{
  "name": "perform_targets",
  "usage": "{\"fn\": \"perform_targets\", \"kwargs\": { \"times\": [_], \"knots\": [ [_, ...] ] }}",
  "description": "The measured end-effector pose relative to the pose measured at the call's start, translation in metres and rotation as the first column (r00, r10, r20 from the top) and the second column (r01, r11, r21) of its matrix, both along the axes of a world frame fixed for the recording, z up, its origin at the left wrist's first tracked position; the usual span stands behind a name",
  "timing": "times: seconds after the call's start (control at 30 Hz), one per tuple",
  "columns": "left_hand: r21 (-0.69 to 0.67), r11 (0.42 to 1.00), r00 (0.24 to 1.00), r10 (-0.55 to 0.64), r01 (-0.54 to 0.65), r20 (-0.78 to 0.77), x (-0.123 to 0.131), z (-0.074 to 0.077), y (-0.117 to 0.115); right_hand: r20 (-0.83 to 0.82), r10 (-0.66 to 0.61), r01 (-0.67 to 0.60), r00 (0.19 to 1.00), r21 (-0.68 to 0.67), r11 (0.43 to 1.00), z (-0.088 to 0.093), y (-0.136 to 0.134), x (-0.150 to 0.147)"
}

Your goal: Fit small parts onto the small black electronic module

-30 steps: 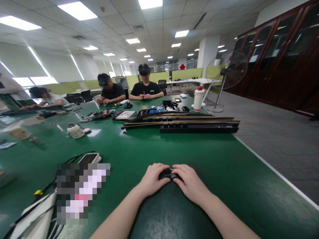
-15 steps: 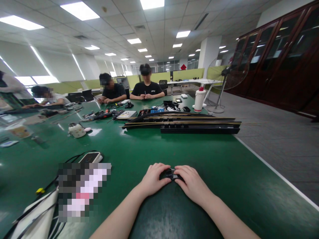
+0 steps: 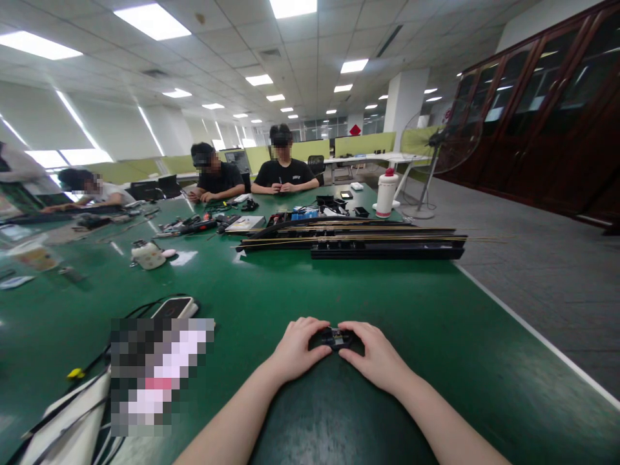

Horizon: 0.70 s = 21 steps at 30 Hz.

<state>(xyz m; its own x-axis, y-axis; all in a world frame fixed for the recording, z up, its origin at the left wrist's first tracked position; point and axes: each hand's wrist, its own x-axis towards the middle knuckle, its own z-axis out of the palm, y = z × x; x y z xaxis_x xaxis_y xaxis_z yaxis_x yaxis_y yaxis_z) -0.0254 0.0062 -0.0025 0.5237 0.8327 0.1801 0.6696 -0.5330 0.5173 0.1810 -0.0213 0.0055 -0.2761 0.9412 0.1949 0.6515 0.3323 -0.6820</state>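
A small black device (image 3: 338,338) with a lighter, shiny patch in its middle is held low over or on the green table (image 3: 271,294), close in front of me. My left hand (image 3: 296,352) grips its left end, with the thumb at the near side and the fingers curled over the far side. At its right end, my right hand (image 3: 378,356) holds it between thumb and fingers in the same way. Its middle shows between the two hands, while the ends are partly covered. I cannot make out exactly what kind of device it is.
Long black rails with thin brass-coloured rods (image 3: 353,242) lie across the table ahead. A white bottle (image 3: 386,194) stands behind them. To the left are a phone-like device (image 3: 174,308), cables and a small pot (image 3: 148,254). Several people sit or stand beyond.
The fingers of my right hand have drawn back to the right, uncovering more of the device's middle. My left hand has stayed nearly still.
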Motion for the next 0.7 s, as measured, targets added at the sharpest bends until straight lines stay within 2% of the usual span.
{"fn": "perform_targets", "kwargs": {
  "times": [0.7],
  "knots": [
    [0.011,1.0,0.999,0.001,-0.001,0.033,-0.0008,-0.001,-0.0005,-0.034,-0.008,0.007,0.999,-0.009,1.0,-0.0007,0.0007,-0.0002]
  ]
}}
